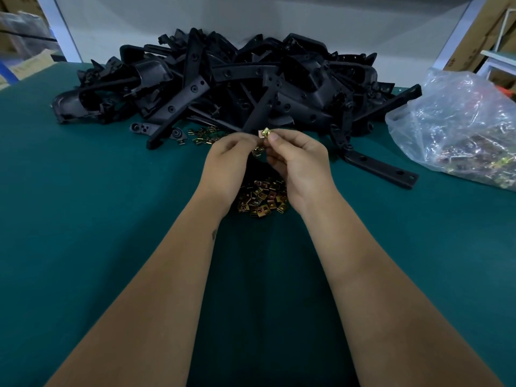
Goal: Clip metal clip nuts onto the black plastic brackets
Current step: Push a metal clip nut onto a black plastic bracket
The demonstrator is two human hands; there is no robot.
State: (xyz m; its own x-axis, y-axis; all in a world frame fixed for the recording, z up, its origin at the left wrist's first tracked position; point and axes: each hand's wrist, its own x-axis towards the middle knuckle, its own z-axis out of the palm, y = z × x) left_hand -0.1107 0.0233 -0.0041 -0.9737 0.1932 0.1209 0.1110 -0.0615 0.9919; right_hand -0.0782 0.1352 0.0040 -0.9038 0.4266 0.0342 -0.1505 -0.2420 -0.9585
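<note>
Both hands meet above the green table, in front of a big heap of black plastic brackets (223, 85). My right hand (296, 163) pinches a brass-coloured metal clip nut (264, 133) between thumb and forefinger. My left hand (226, 163) has its fingers curled against the same clip nut from the left; whether it also holds a bracket is hidden. Below the hands lies a loose pile of clip nuts (262, 199). More clip nuts (203, 136) are scattered at the foot of the heap.
A long black bracket (377, 166) lies alone to the right of my hands. A clear plastic bag (460, 127) with metal parts sits at the right edge. The green mat (83, 205) covers the table; cardboard boxes stand behind.
</note>
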